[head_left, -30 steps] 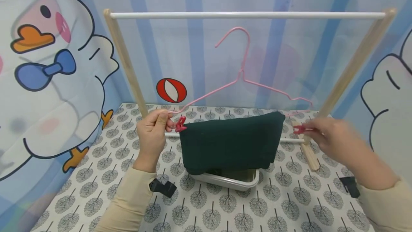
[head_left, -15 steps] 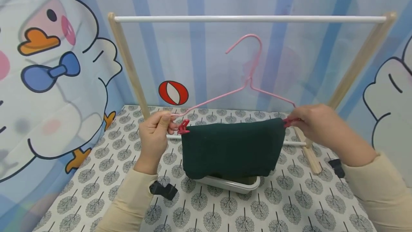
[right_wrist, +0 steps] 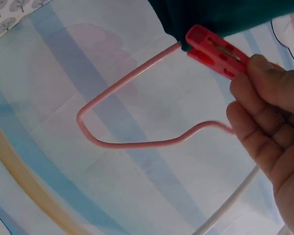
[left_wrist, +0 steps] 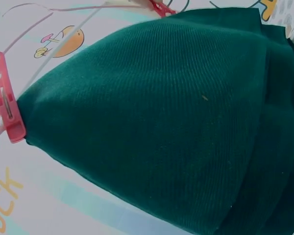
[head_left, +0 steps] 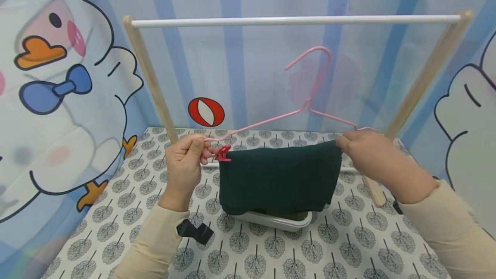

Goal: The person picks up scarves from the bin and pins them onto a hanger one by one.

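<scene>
A dark green ribbed cloth (head_left: pixel 279 180) hangs folded over the lower bar of a pink wire hanger (head_left: pixel 267 121). My left hand (head_left: pixel 183 162) pinches the hanger's left end between thumb and fingers. Beside those fingers, a red clothespin (left_wrist: pixel 9 100) is clipped on the cloth's left corner. At the other corner, my right hand (head_left: pixel 370 158) pinches a second red clothespin (right_wrist: pixel 216 51) between thumb and fingers, its tips on the cloth's edge by the hanger bar. The hanger's right bend shows bare in the right wrist view. In the head view the right hand hides this clothespin.
Behind the hanger stands a rack with a white top rod (head_left: pixel 294 21) and wooden posts (head_left: pixel 151 76). Below the cloth, a pale tray (head_left: pixel 277 223), partly covered by it in view, rests on the tree-patterned tablecloth (head_left: pixel 240 257). Printed curtains surround the table.
My right hand has brought its clothespin leftward from beside the cloth to the cloth's right corner. The hanger's hook has swung right and lower. My left hand keeps its hold.
</scene>
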Motion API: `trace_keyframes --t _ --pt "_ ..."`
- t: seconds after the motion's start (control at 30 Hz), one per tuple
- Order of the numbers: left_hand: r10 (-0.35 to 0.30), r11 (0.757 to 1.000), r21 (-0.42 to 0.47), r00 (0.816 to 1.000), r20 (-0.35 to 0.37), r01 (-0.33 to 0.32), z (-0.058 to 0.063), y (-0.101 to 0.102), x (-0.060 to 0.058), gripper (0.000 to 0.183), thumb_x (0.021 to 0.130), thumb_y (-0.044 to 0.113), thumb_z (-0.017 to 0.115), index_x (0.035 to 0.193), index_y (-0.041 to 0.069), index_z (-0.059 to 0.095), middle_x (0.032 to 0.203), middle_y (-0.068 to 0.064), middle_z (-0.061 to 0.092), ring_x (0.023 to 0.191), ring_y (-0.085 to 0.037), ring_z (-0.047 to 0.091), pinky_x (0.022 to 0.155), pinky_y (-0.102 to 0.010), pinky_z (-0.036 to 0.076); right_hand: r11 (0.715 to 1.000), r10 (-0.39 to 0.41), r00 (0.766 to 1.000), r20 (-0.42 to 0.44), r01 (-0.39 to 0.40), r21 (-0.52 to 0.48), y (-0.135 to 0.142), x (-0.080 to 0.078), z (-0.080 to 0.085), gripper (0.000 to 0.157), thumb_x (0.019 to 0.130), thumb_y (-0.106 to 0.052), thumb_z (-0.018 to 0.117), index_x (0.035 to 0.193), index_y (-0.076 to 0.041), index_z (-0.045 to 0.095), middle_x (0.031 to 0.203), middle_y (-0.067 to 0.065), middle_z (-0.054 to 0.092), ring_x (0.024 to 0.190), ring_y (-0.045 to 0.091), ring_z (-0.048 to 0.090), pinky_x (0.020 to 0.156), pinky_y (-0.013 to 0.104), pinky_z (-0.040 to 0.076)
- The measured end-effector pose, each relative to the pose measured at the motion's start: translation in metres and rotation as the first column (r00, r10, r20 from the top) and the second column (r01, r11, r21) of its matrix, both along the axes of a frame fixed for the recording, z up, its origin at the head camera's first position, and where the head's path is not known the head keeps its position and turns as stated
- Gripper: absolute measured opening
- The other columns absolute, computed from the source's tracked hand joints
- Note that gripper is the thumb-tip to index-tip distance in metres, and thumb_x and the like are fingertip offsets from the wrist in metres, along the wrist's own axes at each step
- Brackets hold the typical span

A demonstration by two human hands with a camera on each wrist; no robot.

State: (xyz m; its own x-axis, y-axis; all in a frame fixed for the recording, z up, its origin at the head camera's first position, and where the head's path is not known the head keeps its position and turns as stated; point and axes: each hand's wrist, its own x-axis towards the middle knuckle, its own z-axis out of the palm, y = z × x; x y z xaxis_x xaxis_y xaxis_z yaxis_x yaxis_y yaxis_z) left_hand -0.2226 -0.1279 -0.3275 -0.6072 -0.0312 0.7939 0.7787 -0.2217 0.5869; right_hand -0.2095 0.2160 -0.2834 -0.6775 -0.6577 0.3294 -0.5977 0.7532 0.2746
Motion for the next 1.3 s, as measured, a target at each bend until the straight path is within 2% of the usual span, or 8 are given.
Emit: trace_keyframes --t 0.13,0.2,0.27,0.4,0.5,0.63,0.83,1.3 --pt "-0.051 0.999 -0.005 0.999 -0.007 0.051 0.001 0.002 -0.001 0.019 0.093 0.008 0.053 0.083 0.015 0.069 0.064 0.006 0.059 0.062 -0.004 0.065 0.064 -0.021 0.056 0.997 0.029 0.997 -0.075 -0.024 0.075 -0.005 -0.003 -0.007 0.021 0.069 0.016 0.066 0.081 0.002 0.057 0.073 0.009 0.055 0.061 0.021 0.052 0.054 0.033 0.048" --pt "-0.045 0.999 -0.01 0.999 0.003 0.045 0.002 0.003 0.0 0.018 0.092 0.011 0.055 0.082 0.016 0.068 0.063 0.007 0.059 0.062 -0.004 0.065 0.064 -0.021 0.056 0.999 0.022 0.997 -0.068 -0.021 0.026 -0.003 -0.006 -0.011 0.024 0.067 0.019 0.064 0.081 0.001 0.058 0.075 0.009 0.058 0.061 0.021 0.054 0.053 0.032 0.048" --pt "-0.054 0.999 -0.001 0.999 0.003 0.054 0.001 0.003 0.0 0.018 0.092 0.011 0.055 0.082 0.015 0.069 0.063 0.006 0.059 0.061 -0.004 0.065 0.064 -0.022 0.056 0.994 0.031 0.999 -0.035 -0.035 -0.108 0.002 -0.012 -0.016 0.025 0.067 0.02 0.062 0.083 0.0 0.06 0.077 0.008 0.062 0.064 0.022 0.058 0.055 0.034 0.05" --pt "-0.094 0.995 0.032 0.996 0.005 0.093 0.002 0.0 -0.001 0.019 0.093 0.007 0.054 0.082 0.01 0.069 0.063 0.004 0.059 0.06 -0.005 0.065 0.063 -0.021 0.056 0.908 0.136 0.989 -0.066 -0.151 -0.39 0.023 -0.027 -0.028 0.023 0.069 0.014 0.07 0.082 -0.005 0.066 0.076 0.004 0.067 0.065 0.02 0.063 0.055 0.034 0.05" --pt "-0.121 0.991 0.056 0.992 0.021 0.119 0.001 -0.002 -0.002 0.02 0.092 0.004 0.053 0.081 0.008 0.069 0.062 0.003 0.059 0.06 -0.006 0.066 0.062 -0.02 0.055 0.852 0.184 0.978 -0.103 -0.21 -0.479 0.036 -0.034 -0.034 0.023 0.065 0.007 0.076 0.081 -0.007 0.069 0.074 0.002 0.068 0.061 0.012 0.061 0.054 0.026 0.047" --pt "-0.145 0.987 0.08 0.989 0.041 0.141 0.001 -0.004 -0.003 0.02 0.093 0.006 0.053 0.081 0.009 0.069 0.061 0.003 0.06 0.057 -0.006 0.064 0.064 -0.023 0.056 0.822 0.208 0.974 -0.089 -0.223 -0.524 0.042 -0.037 -0.036 0.025 0.063 0.009 0.076 0.08 -0.008 0.069 0.074 0.001 0.068 0.06 0.004 0.056 0.054 0.014 0.041" --pt "-0.18 0.98 0.094 0.983 0.027 0.177 0.001 -0.004 -0.005 0.021 0.093 0.002 0.052 0.079 0.004 0.068 0.061 0.002 0.059 0.054 -0.004 0.06 0.066 -0.026 0.056 0.847 0.252 0.96 -0.124 -0.281 -0.452 0.037 -0.035 -0.035 0.027 0.062 0.008 0.077 0.084 -0.007 0.068 0.077 0.001 0.068 0.065 0.013 0.062 0.055 0.023 0.047" --pt "-0.119 0.988 0.112 0.981 0.155 0.102 0.0 -0.006 -0.006 0.026 0.094 0.004 0.05 0.076 0.007 0.068 0.058 0.001 0.058 0.051 -0.004 0.06 0.066 -0.026 0.056 0.864 0.285 0.948 -0.14 -0.318 -0.39 0.038 -0.036 -0.033 0.037 0.064 0.011 0.073 0.096 -0.003 0.062 0.085 0.006 0.066 0.073 0.019 0.064 0.06 0.035 0.052"
